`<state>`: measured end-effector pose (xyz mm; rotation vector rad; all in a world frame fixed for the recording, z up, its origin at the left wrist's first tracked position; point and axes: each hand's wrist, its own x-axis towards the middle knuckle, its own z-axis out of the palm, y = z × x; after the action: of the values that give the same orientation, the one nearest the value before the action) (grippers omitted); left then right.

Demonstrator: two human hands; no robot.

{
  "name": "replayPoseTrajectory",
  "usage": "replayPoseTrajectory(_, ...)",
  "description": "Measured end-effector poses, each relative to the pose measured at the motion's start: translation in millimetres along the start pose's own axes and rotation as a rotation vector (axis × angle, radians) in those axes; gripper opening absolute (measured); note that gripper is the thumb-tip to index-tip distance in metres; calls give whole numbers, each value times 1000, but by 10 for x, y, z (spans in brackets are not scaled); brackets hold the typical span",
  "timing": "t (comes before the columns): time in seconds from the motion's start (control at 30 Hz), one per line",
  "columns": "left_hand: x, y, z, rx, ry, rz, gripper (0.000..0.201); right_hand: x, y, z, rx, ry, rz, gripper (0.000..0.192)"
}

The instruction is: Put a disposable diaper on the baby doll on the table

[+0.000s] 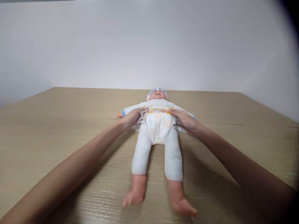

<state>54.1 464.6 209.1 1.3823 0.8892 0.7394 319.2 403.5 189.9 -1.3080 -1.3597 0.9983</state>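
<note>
With the left hand (132, 118) and right hand (184, 119) pressing flat, fingers extended, on the diaper (158, 123) waistband of the baby doll (157, 137) mid-table (46, 124), uneven pulling could leave the tabs crooked.

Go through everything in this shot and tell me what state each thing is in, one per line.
Doll: lying on its back on the table, legs toward the camera, feet bare.
Diaper: on the doll, front panel up over the belly.
Cap: on the doll's head.
Left hand: at the diaper's waistband side.
Right hand: at the waistband's other side.
Table: bearing the doll.
</note>
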Motion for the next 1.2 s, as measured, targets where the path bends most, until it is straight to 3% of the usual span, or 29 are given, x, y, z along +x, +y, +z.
replayPoseTrajectory(0.13,-363,-25,-18,-103,-102,-112,48,-412,-90,-26,16,-111,158,49)
replayPoseTrajectory(0.27,-670,-12,-24,-115,-150,-157,48,-739,-204,-94,28,-268,200,58)
replayPoseTrajectory(0.37,-735,29,-90,-53,-151,-142,52,-797,-218,-162,-59,-168,165,61)
replayPoseTrajectory(0.53,-692,174,-197,85,20,-38,65,-853,-109,-344,-303,101,-6,56)
replayPoseTrajectory(0.6,-739,272,-111,222,83,37,60,-980,-23,-420,-366,186,-26,49)
replayPoseTrajectory(0.7,-849,416,192,499,136,260,49,-1225,177,-485,-549,245,-82,40)
replayPoseTrajectory(0.8,-867,478,567,751,37,546,39,-1380,413,-498,-768,261,-168,41)
replayPoseTrajectory(0.87,-806,454,766,928,-48,666,36,-1404,528,-502,-819,269,-181,42)
replayPoseTrajectory(1.0,-651,322,949,1124,-92,664,36,-1370,585,-522,-823,255,-138,43)
replayPoseTrajectory(1.2,-650,207,956,1101,7,643,41,-1370,508,-570,-773,204,-49,45)
